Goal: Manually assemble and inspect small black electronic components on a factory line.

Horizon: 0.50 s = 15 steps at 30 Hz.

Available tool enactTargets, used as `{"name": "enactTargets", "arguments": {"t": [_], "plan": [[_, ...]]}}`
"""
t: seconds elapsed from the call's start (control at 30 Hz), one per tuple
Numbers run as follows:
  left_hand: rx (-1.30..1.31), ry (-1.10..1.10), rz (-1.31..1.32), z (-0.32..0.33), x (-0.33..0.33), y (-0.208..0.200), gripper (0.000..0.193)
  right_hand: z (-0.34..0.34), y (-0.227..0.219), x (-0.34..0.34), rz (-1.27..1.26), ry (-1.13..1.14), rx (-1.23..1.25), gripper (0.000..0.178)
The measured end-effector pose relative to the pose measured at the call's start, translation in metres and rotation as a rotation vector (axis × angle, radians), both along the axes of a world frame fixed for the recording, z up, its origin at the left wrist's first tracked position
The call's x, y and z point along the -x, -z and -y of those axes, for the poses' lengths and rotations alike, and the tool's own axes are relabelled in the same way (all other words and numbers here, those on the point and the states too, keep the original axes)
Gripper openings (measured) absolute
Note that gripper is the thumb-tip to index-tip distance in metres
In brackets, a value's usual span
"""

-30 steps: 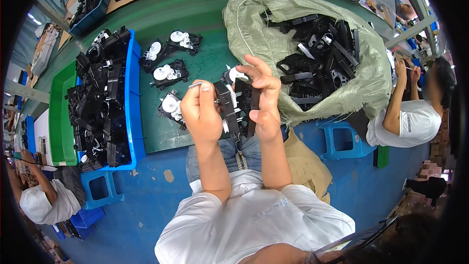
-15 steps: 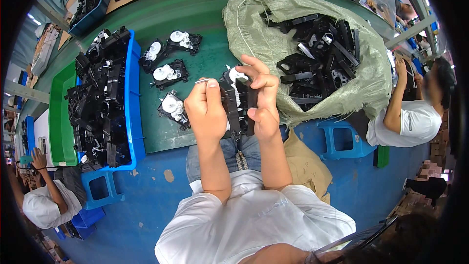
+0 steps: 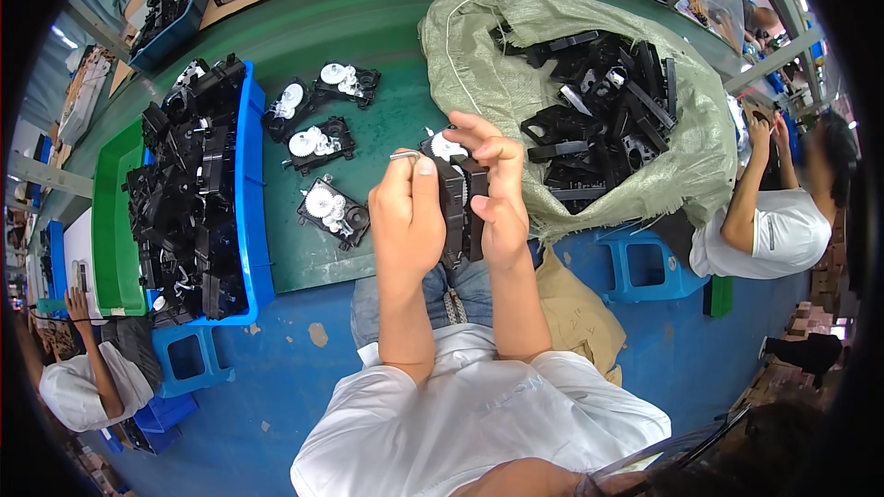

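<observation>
My left hand [image 3: 405, 216] is closed, with a thin bent metal rod [image 3: 403, 155] sticking out over the forefinger beside the thumb. Between my hands stands a black plastic housing [image 3: 451, 216], with its other black side [image 3: 477, 237] against my right hand [image 3: 503, 198]. The right thumb and curled fingers grip that side; the upper fingers reach over its top. Only a narrow gap shows between the two black sides. Just beyond, a white gear [image 3: 445, 144] is partly hidden by the hands. Left of them on the green table lie several black gear assemblies [image 3: 324, 204] with white gears.
A blue crate [image 3: 255, 221] full of black plastic parts stands at left, beside a green crate [image 3: 109, 221]. At right, a woven sack [image 3: 460, 55] holds many black parts [image 3: 589, 120]. Blue stools [image 3: 645, 267] stand by the table, and co-workers sit on both sides.
My left hand has shifted right, toward my right hand. The gap between the two black sides has narrowed, covering the white parts that showed there. The metal rod moved along.
</observation>
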<state>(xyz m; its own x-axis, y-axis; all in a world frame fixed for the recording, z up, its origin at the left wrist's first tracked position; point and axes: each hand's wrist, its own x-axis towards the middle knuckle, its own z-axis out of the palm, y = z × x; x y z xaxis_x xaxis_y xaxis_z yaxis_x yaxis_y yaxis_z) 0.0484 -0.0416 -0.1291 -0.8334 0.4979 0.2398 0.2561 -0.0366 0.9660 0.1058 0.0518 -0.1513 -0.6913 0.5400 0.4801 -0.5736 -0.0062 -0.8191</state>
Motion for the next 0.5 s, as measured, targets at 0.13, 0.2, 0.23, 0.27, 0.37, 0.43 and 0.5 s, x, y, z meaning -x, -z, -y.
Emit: {"name": "enactTargets", "arguments": {"t": [0.13,0.2,0.23,0.27,0.37,0.43,0.5], "plan": [[-0.046,0.161,-0.019,0.008,0.004,0.005,0.021,-0.006,0.000,-0.003,-0.020,0.040,-0.037,0.049],[-0.112,0.286,-0.045,0.010,0.005,0.008,0.036,-0.009,0.000,-0.004,-0.042,0.075,-0.074,0.049],[-0.113,0.288,-0.047,0.010,0.004,0.007,0.036,-0.010,-0.001,-0.005,-0.044,0.077,-0.075,0.049],[-0.077,0.309,-0.096,0.011,0.003,0.004,0.045,-0.009,-0.002,-0.005,-0.033,0.098,-0.048,0.049],[0.028,0.370,-0.245,0.012,0.000,-0.002,0.074,-0.009,-0.006,-0.008,-0.001,0.161,0.032,0.052],[0.061,0.335,-0.295,0.010,0.000,-0.001,0.078,-0.012,-0.005,-0.008,-0.010,0.157,0.039,0.053],[0.129,0.259,-0.393,0.008,0.000,0.001,0.086,-0.014,-0.004,-0.009,-0.026,0.143,0.057,0.056]]}}
